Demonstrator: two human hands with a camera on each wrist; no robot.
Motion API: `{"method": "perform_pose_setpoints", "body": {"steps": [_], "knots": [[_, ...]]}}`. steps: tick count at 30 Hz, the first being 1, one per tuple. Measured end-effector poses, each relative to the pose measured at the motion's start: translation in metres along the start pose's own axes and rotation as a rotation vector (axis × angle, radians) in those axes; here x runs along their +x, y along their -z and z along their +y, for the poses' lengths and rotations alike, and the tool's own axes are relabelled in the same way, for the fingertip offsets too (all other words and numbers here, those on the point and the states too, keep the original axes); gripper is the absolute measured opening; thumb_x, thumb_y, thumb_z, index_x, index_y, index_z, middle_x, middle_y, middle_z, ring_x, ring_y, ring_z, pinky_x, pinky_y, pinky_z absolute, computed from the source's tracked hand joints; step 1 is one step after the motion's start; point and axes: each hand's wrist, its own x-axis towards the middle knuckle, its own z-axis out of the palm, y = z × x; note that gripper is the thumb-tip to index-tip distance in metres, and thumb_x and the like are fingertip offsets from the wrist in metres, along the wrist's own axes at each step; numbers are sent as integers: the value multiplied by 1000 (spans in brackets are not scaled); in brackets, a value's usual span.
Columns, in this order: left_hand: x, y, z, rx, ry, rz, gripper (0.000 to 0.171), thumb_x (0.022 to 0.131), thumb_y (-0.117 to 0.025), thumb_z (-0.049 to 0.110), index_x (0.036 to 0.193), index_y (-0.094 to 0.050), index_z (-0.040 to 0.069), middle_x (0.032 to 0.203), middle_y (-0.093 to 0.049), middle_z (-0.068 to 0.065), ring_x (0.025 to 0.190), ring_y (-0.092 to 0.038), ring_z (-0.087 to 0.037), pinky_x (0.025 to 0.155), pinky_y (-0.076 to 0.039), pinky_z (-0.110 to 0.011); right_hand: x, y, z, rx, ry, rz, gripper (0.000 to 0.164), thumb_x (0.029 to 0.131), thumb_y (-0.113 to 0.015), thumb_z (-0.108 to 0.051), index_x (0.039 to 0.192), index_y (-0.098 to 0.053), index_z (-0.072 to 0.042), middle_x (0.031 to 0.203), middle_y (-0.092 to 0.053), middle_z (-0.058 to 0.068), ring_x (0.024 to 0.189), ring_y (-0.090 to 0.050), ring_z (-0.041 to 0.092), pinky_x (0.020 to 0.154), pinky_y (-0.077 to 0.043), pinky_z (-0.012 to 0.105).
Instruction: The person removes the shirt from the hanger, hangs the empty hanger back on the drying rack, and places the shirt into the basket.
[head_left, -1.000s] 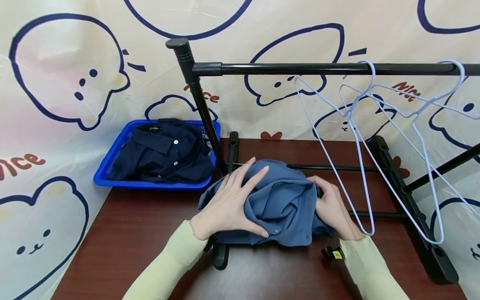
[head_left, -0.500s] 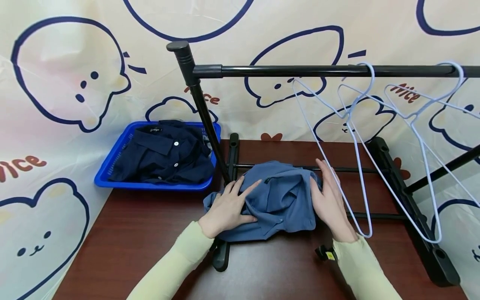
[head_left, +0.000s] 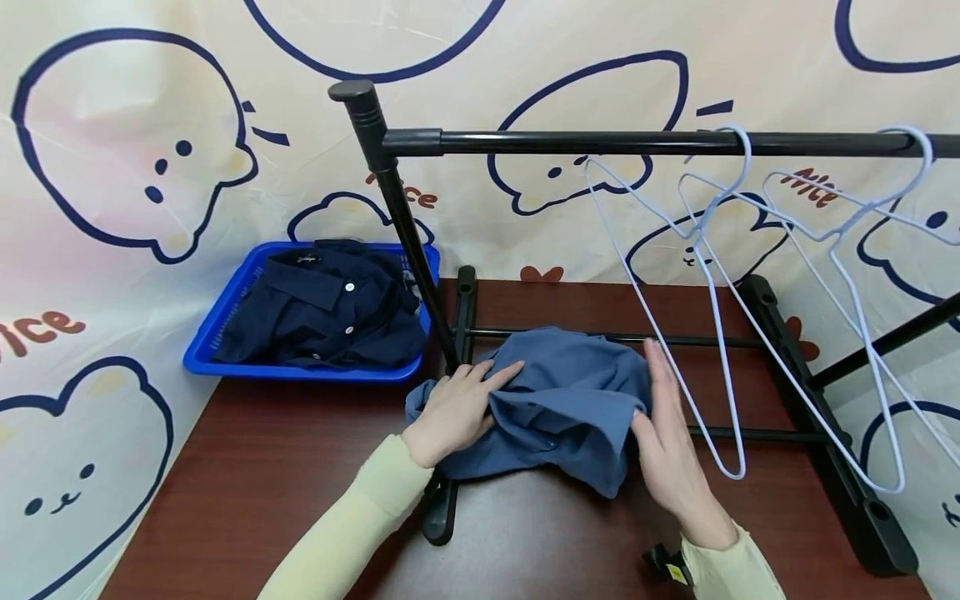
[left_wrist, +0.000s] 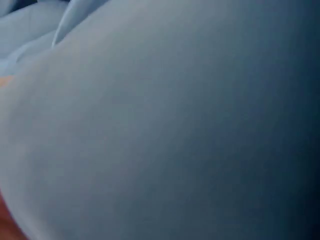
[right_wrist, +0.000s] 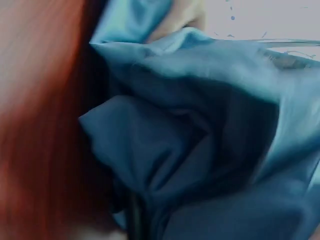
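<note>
A crumpled grey-blue shirt (head_left: 555, 400) lies in a heap on the table, over the rack's left foot. On its left side rests my left hand (head_left: 453, 412), fingers spread and partly straight over the cloth. Beside the shirt's right edge stands my right hand (head_left: 667, 450), fingers straight up and thumb touching the fabric. Blue cloth (left_wrist: 150, 120) fills almost all of the left wrist view, blurred and hiding that hand. Loose folds of the shirt (right_wrist: 145, 140) show in the right wrist view, next to the brown table.
A black clothes rack (head_left: 585, 143) spans the table, with pale blue wire hangers (head_left: 720, 317) hanging from its bar at the right. Behind the left hand sits a blue basket (head_left: 262, 372) holding a folded navy shirt (head_left: 322, 308). A patterned curtain (head_left: 97, 317) closes off the back.
The right hand has gone from gripping the shirt's right side to standing open-fingered beside it. The left hand has slid slightly left and down. The shirt's right part now spreads lower and flatter.
</note>
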Motion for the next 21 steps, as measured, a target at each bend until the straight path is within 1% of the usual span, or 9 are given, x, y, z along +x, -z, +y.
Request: {"method": "perform_pose_setpoints", "body": {"steps": [2,4,8,10,11,13,15,18,21], "knots": [[1,2,0,-65,2,-16,76,95,-71,13,161,-33,19,148,-51,-16,118,-56,-37,84,-53,-49,3,-5,8,-7,19,-73,80,100,-52,-7,165,-11,-28,170,-2,1,154,-3,31,113,-16,63],[4,5,2,-153,11,-61,90,93,-76,23,164,-20,19,155,-42,-15,127,-51,-39,93,-51,-50,10,-12,17,-51,-13,-142,79,101,-58,-19,165,-12,-28,170,1,6,153,2,39,108,-15,73],[7,11,11,-348,17,-201,126,79,-83,57,163,9,37,168,-11,-12,145,-28,-45,105,-35,-66,33,-28,36,-175,-137,-260,82,100,-60,-49,165,-15,-26,169,0,14,151,6,47,112,-8,72],[9,13,17,-408,24,-238,124,76,-79,68,161,8,47,169,-2,-12,148,-19,-47,102,-28,-76,46,-35,43,-211,-175,-303,80,101,-56,-52,165,-18,-23,169,-3,18,150,3,50,112,-8,72],[10,14,19,-411,34,-246,116,79,-75,69,161,4,49,169,-1,-12,148,-16,-49,101,-25,-79,52,-38,45,-229,-192,-323,81,100,-55,-54,165,-19,-22,168,-5,20,149,-1,52,111,-10,74],[13,13,21,-381,79,-246,99,85,-70,68,162,-10,48,169,-2,-12,149,-13,-50,99,-21,-83,61,-41,49,-267,-224,-358,81,99,-55,-56,165,-20,-23,168,-8,21,147,-10,55,107,-13,78],[15,12,22,-303,138,-262,86,88,-68,65,161,-26,43,169,-6,-15,148,-13,-52,98,-23,-83,67,-43,51,-297,-252,-389,79,99,-52,-59,164,-23,-26,167,-11,20,144,-19,58,101,-16,82],[16,8,21,-154,194,-320,84,85,-75,61,157,-42,33,167,-10,-19,145,-21,-52,98,-31,-78,72,-43,51,-319,-253,-427,77,98,-49,-64,163,-29,-27,167,-15,19,140,-26,59,99,-21,83],[17,4,22,-27,180,-363,87,80,-81,59,154,-47,29,165,-17,-22,141,-31,-51,99,-36,-73,71,-38,52,-270,-199,-455,75,102,-43,-63,161,-33,-18,166,-19,20,142,-24,56,106,-22,75]]}}
